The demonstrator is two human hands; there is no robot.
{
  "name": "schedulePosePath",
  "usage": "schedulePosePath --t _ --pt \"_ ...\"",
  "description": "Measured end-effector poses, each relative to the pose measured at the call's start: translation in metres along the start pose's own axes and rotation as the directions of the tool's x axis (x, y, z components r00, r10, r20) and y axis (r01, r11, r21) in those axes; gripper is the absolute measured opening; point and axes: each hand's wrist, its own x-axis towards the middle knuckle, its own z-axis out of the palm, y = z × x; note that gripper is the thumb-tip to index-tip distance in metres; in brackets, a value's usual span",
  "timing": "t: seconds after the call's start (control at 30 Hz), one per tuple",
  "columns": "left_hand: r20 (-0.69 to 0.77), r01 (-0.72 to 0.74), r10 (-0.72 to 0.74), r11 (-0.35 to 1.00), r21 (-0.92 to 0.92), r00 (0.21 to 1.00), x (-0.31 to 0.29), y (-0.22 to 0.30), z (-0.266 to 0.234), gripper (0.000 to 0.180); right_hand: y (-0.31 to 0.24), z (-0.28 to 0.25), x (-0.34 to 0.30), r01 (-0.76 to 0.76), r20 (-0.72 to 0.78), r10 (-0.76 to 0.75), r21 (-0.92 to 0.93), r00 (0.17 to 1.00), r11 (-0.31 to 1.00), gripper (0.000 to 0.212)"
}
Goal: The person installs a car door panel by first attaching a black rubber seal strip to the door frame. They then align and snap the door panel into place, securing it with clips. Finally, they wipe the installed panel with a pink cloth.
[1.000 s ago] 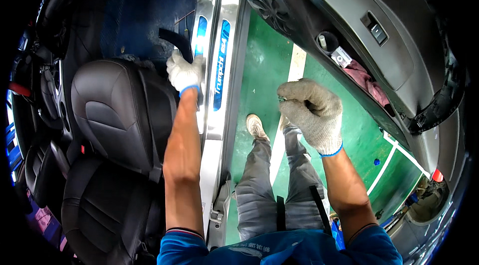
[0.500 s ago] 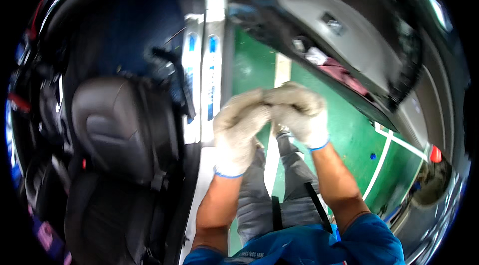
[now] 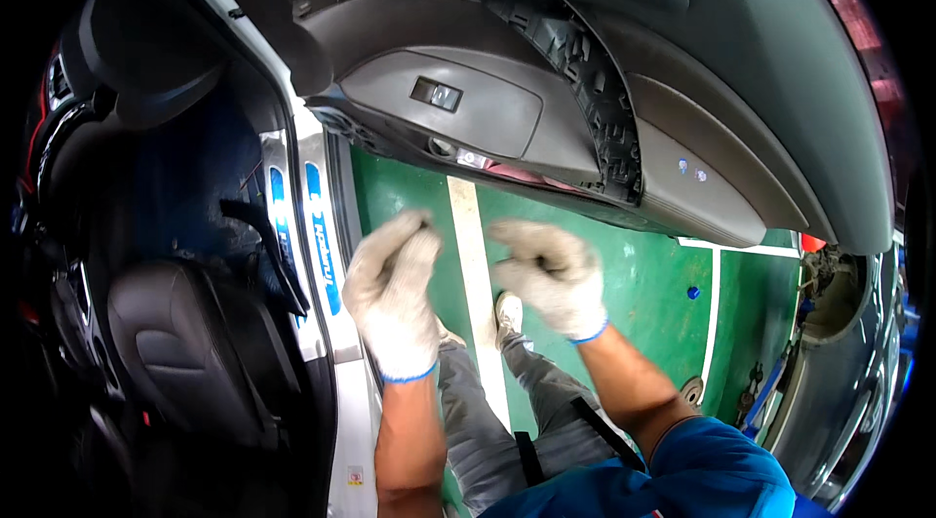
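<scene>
My left hand (image 3: 395, 294) is in a white knit glove with a blue cuff edge. It hovers beside the car's door sill, thumb and fingers loosely bent and apart, and nothing shows in it. Similarly gloved, my right hand (image 3: 551, 274) is below the open car door's inner panel (image 3: 487, 108), thumb apart from curled fingers, and I see nothing held. A gap separates the two hands, and neither touches the door. On that panel are a window switch (image 3: 436, 95) and a curved strip of bare black plastic (image 3: 595, 99).
To the left are a dark leather car seat (image 3: 185, 333) and a sill plate (image 3: 320, 235) with blue markings. Reddish cloth (image 3: 517, 173) lies in the door pocket. The green floor (image 3: 643, 294) carries white lines and a small blue cap-like object (image 3: 693, 293).
My hands were together and have moved apart. The view has shifted toward the door, whose panel now shows larger and sharper.
</scene>
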Motion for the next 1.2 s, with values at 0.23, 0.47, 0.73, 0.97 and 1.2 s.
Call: schedulePosePath --t 0.23,0.47,0.73,0.97,1.2 --pt "0.016 -0.072 0.078 0.965 -0.253 0.997 0.020 0.012 0.085 0.025 -0.023 -0.098 -0.014 0.081 -0.267 -0.110 -0.118 0.957 0.990 0.036" --pt "-0.095 -0.474 0.466 0.876 -0.090 0.880 0.032 0.005 0.155 0.026 -0.038 -0.146 0.016 0.102 -0.414 -0.191 -0.228 0.890 0.968 0.038" --pt "-0.300 -0.488 0.442 0.868 -0.096 0.845 0.031 -0.006 0.185 0.035 -0.021 -0.153 0.027 0.008 -0.388 -0.127 -0.294 0.913 0.956 0.031" --pt "-0.291 -0.469 0.446 0.883 -0.012 0.846 0.029 -0.003 0.191 0.034 -0.019 -0.151 0.028 0.004 -0.342 -0.140 -0.370 0.929 0.929 0.027" --pt "-0.309 -0.559 0.579 0.814 0.158 0.755 0.032 -0.006 0.195 0.024 -0.017 -0.154 0.028 0.000 -0.332 -0.150 -0.412 0.931 0.911 0.026"
